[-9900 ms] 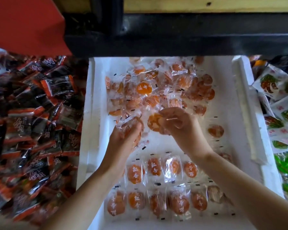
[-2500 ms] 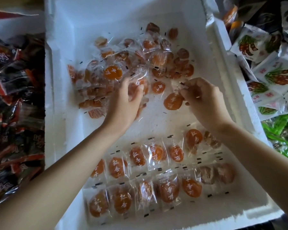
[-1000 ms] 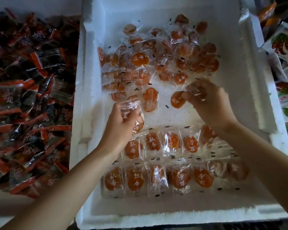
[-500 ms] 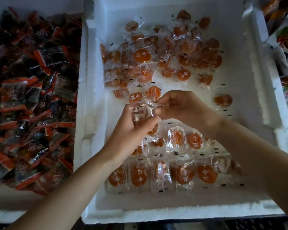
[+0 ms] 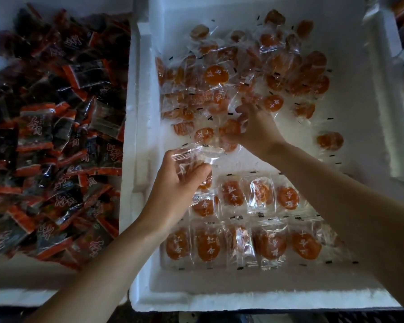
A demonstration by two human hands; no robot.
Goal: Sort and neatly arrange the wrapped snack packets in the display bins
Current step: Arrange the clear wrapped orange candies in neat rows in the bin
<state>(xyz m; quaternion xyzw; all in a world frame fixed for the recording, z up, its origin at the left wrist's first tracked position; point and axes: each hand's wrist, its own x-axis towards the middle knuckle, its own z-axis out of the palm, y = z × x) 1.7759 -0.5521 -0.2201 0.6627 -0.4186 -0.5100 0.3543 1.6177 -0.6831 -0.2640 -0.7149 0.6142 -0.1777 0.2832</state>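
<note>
**Packets in hand, pile only part sorted**

The held packets [image 5: 189, 159], clear wraps with orange fruit inside, sit in the left hand [image 5: 173, 185] above the left end of the tidy rows [image 5: 243, 243]. The fingers curl round them and the thumb presses on top. How many it holds is hard to say.

The right hand [image 5: 258, 130] reaches into the near edge of the loose pile [image 5: 243, 66]. Its thumb and fingers bracket one orange packet [image 5: 229, 128], but the blur hides whether they have closed on it.

Two rows lie flat at the near end of the white foam bin [image 5: 135, 136]. The pile fills the far end, and a stray packet [image 5: 329, 141] lies apart towards the right wall.

The wraps are slick and the left hand's load is slack, so one could slip out and land across the rows. The right forearm passes low over those rows, so a careless pull back could drag them askew.

White characters on several row packets read 红杏, with a third character below. Some lie upside down, so the facing is mixed and may need fixing. The dark packets [image 5: 51, 136] in the next bin to the left have orange-red stripes and pale characters I cannot read.
</note>
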